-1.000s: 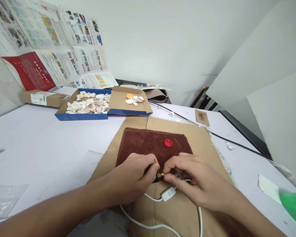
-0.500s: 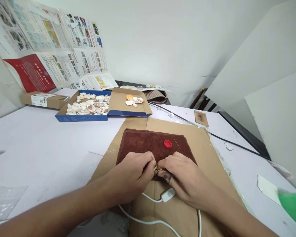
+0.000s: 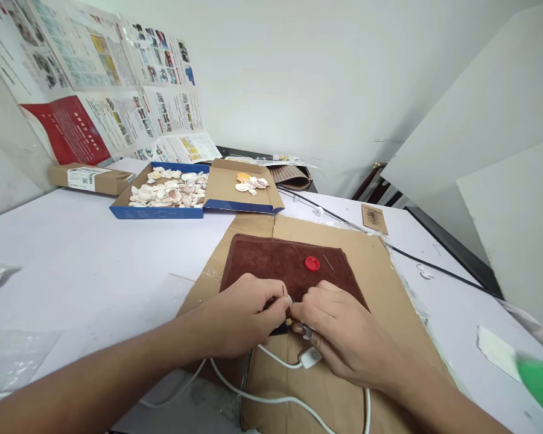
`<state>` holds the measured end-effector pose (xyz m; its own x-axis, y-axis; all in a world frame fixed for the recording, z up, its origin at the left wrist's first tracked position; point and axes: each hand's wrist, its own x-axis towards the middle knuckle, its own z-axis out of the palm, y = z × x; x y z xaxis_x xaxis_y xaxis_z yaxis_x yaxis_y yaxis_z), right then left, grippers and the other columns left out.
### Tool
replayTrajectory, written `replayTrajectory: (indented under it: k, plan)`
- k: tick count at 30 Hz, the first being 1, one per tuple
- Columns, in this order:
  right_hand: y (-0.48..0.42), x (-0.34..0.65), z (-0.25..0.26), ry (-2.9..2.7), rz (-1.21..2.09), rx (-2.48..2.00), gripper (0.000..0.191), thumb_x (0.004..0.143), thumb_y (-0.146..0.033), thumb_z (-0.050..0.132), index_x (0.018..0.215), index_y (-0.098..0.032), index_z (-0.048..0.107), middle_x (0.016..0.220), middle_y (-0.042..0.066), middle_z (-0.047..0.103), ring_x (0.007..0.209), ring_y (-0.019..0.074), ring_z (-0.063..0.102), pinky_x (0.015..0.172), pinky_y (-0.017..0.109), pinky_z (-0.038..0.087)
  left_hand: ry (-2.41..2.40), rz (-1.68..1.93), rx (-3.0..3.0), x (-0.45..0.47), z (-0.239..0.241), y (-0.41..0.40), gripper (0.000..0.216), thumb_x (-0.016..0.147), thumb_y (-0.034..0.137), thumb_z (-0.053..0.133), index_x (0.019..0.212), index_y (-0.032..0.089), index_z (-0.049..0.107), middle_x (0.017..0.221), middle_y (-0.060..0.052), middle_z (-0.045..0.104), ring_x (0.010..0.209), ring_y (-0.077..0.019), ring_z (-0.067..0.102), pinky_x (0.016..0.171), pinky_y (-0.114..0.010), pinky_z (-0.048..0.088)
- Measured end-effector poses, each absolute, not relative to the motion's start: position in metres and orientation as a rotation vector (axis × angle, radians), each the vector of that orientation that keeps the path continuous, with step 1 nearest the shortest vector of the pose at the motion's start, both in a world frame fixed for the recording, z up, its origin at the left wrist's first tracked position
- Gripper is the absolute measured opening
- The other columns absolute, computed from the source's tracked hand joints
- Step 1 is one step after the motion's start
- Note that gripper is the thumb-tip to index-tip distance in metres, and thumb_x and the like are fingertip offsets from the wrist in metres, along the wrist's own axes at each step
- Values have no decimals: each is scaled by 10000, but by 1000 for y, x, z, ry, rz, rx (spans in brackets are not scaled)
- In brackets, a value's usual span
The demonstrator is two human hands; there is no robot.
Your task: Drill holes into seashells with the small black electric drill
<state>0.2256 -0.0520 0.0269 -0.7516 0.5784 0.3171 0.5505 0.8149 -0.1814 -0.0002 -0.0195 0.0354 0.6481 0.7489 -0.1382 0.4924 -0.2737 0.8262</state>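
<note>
Both my hands meet over the near edge of a brown velvet cloth (image 3: pixel 271 265) that lies on flattened cardboard (image 3: pixel 380 289). My left hand (image 3: pixel 244 313) is closed round a small dark tool with a thin metal tip. My right hand (image 3: pixel 335 328) pinches a tiny metal part against that tip; what the part is stays too small to make out. A white cord with an inline switch (image 3: pixel 310 357) runs out from under my hands toward me. A red bottle cap (image 3: pixel 312 263) and a thin needle (image 3: pixel 328 261) rest on the cloth beyond my fingers.
A blue-edged box of seashells (image 3: pixel 163 193) and its lid with a few shells (image 3: pixel 248 182) sit at the back left, beside a long brown carton (image 3: pixel 90 178). A black cable (image 3: pixel 434 265) crosses the white table on the right. White boards lean at the right; something green (image 3: pixel 540 380) is at the lower right.
My hands have drawn closer together and shifted slightly away from me onto the cloth edge. The white switch now shows nearer the right wrist. The view has tilted a little to the left.
</note>
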Motion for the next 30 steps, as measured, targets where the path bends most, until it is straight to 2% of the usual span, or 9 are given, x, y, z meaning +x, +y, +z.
replayTrajectory:
  k: [5, 10, 14, 17, 19, 22, 24, 27, 30]
  plan:
    - [-55, 223, 23, -2578, 302, -894, 260, 1040, -95, 388, 1031, -182, 633, 818, 44, 707, 700, 188, 556, 704, 349, 445, 1007, 363, 1990, 0, 28, -21, 330, 1041, 274, 422, 717, 222, 462, 688, 45, 570, 669, -157, 495, 655, -306, 328]
    - [-55, 221, 23, -2527, 372, -912, 266, 1051, -122, 407, 953, -190, 644, 791, 39, 710, 669, 182, 551, 687, 339, 451, 1007, 345, 2049, 1, 28, -21, 325, 1056, 304, 401, 753, 228, 492, 732, 26, 608, 713, -175, 546, 681, -320, 339]
    - [-48, 231, 34, -2445, 515, -1042, 215, 1085, -285, 519, 944, -213, 665, 812, 29, 737, 729, 181, 634, 736, 334, 475, 1005, 342, 2062, 0, 31, -21, 336, 1070, 342, 392, 774, 232, 507, 740, 27, 613, 719, -179, 555, 700, -320, 355]
    - [-42, 243, 44, -2292, 565, -1276, 179, 1021, -383, 639, 938, -225, 633, 818, 14, 705, 701, 178, 616, 643, 304, 447, 1050, 329, 2062, 0, 33, -20, 348, 1078, 363, 389, 786, 234, 528, 773, 19, 646, 787, -194, 585, 719, -313, 378]
    - [-40, 247, 48, -2240, 585, -1346, 173, 1019, -366, 607, 915, -229, 590, 792, 1, 653, 654, 168, 561, 599, 297, 417, 1071, 341, 2032, 0, 33, -20, 351, 1073, 359, 400, 778, 231, 541, 775, 16, 658, 799, -192, 600, 692, -299, 389]
    - [-41, 243, 46, -2229, 696, -1305, 295, 1101, -335, 402, 846, -234, 512, 761, 1, 596, 663, 176, 535, 661, 326, 448, 1036, 402, 1801, 1, 33, -20, 338, 1057, 367, 431, 776, 226, 556, 717, 29, 646, 649, -149, 582, 570, -261, 392]
    - [-45, 235, 42, -2190, 808, -1219, 392, 1137, -381, 308, 809, -238, 468, 745, -1, 563, 665, 179, 519, 677, 337, 454, 980, 427, 1555, 2, 33, -21, 319, 1045, 391, 454, 793, 224, 557, 658, 49, 623, 498, -113, 514, 459, -231, 365]
    - [-52, 224, 35, -2123, 908, -1083, 452, 1147, -482, 297, 799, -240, 456, 743, -9, 523, 665, 175, 497, 655, 329, 441, 885, 450, 1314, 4, 31, -23, 295, 1025, 416, 492, 814, 220, 555, 600, 68, 598, 383, -79, 443, 359, -190, 308]
    - [-59, 217, 33, -2113, 919, -1020, 444, 1148, -484, 312, 832, -233, 497, 784, 3, 559, 706, 180, 526, 692, 338, 456, 810, 467, 1253, 6, 30, -24, 290, 1011, 414, 524, 811, 209, 568, 582, 66, 593, 367, -64, 447, 343, -159, 301]
